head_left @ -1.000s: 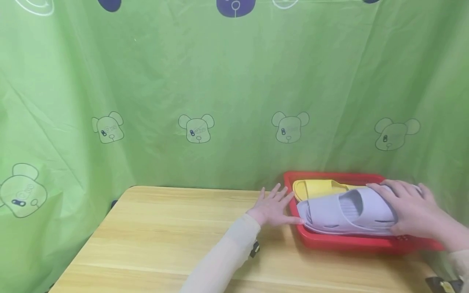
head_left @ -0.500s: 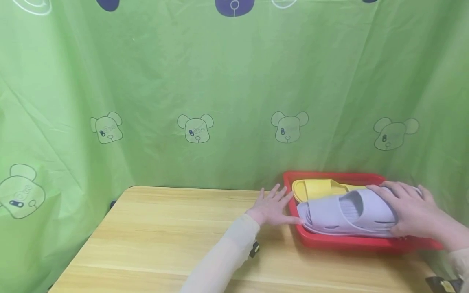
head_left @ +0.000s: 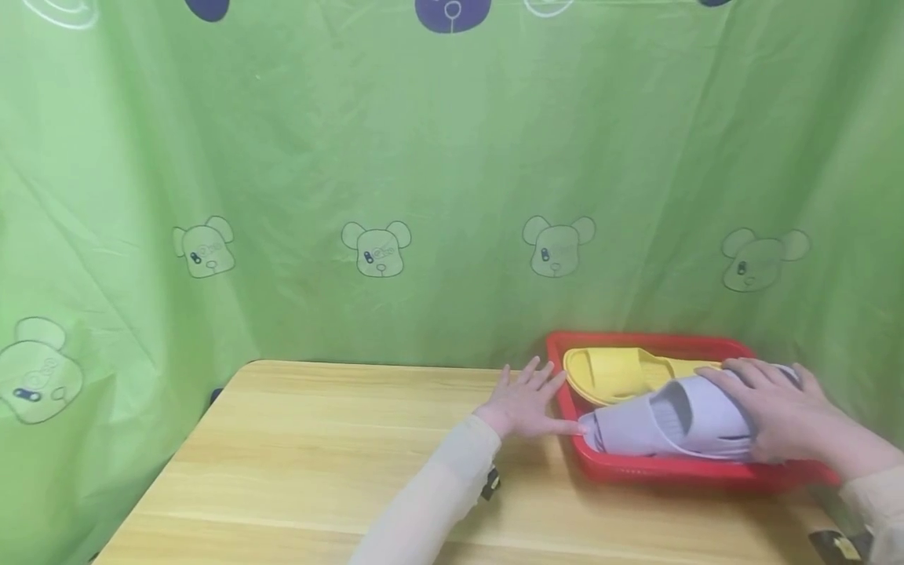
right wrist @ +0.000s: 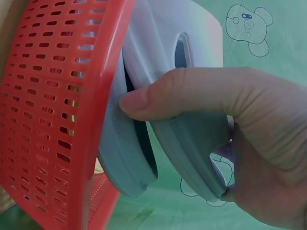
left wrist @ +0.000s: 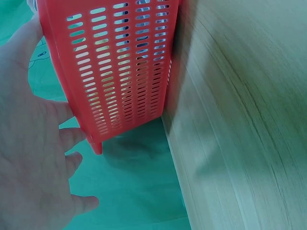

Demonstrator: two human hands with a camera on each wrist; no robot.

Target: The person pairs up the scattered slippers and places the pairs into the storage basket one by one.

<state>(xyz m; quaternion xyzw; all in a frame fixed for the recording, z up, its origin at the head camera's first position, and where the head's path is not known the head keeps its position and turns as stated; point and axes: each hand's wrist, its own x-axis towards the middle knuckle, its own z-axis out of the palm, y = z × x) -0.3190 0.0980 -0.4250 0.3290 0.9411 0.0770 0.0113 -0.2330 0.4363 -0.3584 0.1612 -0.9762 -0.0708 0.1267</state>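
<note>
A pair of lavender slippers [head_left: 625,428] lies in the near side of a red plastic basket [head_left: 678,472]. My right hand [head_left: 791,412] grips them at their right end, with the thumb [right wrist: 168,93] across their near side in the right wrist view. There the two slippers [right wrist: 192,148] are stacked with a narrow gap between their soles. A yellow slipper [head_left: 613,373] lies behind them in the basket, partly covered. At the basket's left end, my left hand [head_left: 523,408] has its fingers spread, with the fingertips right at the rim and the thumb reaching toward the lavender toe end.
The basket stands on the right part of a wooden table [head_left: 339,447]. A green curtain [head_left: 452,157] with bear-head prints hangs close behind the table's back edge. In the left wrist view the slotted basket wall [left wrist: 120,67] stands beside the tabletop.
The lavender slippers have shifted toward me and tilted, so more of the yellow slipper shows. My right hand has moved slightly left with them; my left hand has stayed put.
</note>
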